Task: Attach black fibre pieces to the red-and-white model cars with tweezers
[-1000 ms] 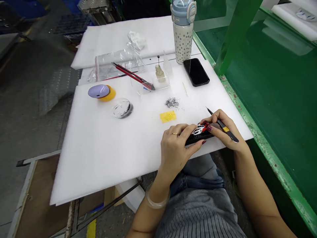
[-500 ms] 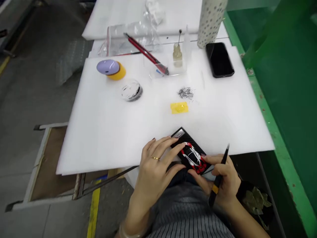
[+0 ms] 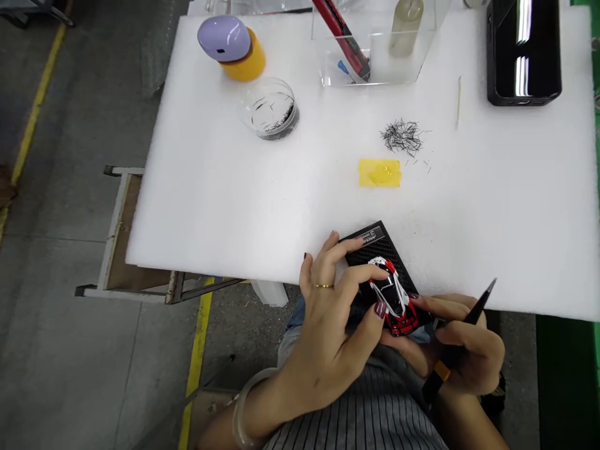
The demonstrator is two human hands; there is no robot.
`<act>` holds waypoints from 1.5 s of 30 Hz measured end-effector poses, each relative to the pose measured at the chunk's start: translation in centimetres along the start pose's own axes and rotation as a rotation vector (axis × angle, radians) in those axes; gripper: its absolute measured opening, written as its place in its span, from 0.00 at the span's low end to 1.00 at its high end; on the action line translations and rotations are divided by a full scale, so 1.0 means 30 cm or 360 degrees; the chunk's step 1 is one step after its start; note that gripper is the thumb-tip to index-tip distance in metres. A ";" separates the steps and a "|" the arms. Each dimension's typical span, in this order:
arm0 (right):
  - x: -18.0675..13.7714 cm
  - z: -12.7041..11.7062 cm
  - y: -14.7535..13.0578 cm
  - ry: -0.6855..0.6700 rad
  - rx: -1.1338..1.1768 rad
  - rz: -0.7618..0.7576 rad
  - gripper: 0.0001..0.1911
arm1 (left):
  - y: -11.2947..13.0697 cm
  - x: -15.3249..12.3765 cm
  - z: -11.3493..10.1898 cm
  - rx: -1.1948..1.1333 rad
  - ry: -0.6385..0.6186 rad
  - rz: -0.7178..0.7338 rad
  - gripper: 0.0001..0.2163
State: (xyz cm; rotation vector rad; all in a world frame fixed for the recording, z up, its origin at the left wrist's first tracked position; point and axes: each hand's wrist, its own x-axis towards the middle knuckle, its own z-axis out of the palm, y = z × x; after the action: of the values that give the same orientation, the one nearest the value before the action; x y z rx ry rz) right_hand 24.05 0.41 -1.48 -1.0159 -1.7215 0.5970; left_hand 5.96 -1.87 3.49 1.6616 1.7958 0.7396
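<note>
"Holding what?"
"One model car [image 3: 397, 297] on one black base [image 3: 388, 245], between left hand [image 3: 330, 319], spread over both, and right hand [image 3: 469, 344], pinching the base's edge and one pair of tweezers [image 3: 479, 305]."
"Handles how?"
"Probably light, stiff, fragile; best gripped by base edges."
"Beyond the hands?"
"One yellow patch [image 3: 379, 173], one dish [image 3: 276, 135], one phone [image 3: 522, 56]."
</note>
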 end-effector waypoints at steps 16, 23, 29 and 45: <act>0.003 -0.028 -0.021 -0.0219 -0.0073 0.0122 0.24 | 0.027 0.004 0.013 0.0066 -0.0067 -0.0129 0.07; -0.002 -0.030 -0.025 -0.0221 -0.0094 0.0123 0.26 | 0.027 0.002 0.011 0.0045 -0.0088 -0.0141 0.07; 0.006 -0.022 -0.022 -0.0212 -0.0098 0.0094 0.26 | 0.018 -0.004 0.010 0.0017 -0.0111 -0.0114 0.07; 0.013 -0.011 -0.001 -0.0137 -0.0111 -0.0055 0.20 | 0.009 -0.002 0.019 -0.0045 -0.0086 -0.0157 0.08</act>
State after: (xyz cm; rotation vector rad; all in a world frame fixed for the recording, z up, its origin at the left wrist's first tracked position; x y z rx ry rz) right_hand 24.29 0.70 -1.14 -1.0195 -1.8430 0.5689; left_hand 6.57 -1.90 3.30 1.5483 1.8069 0.6676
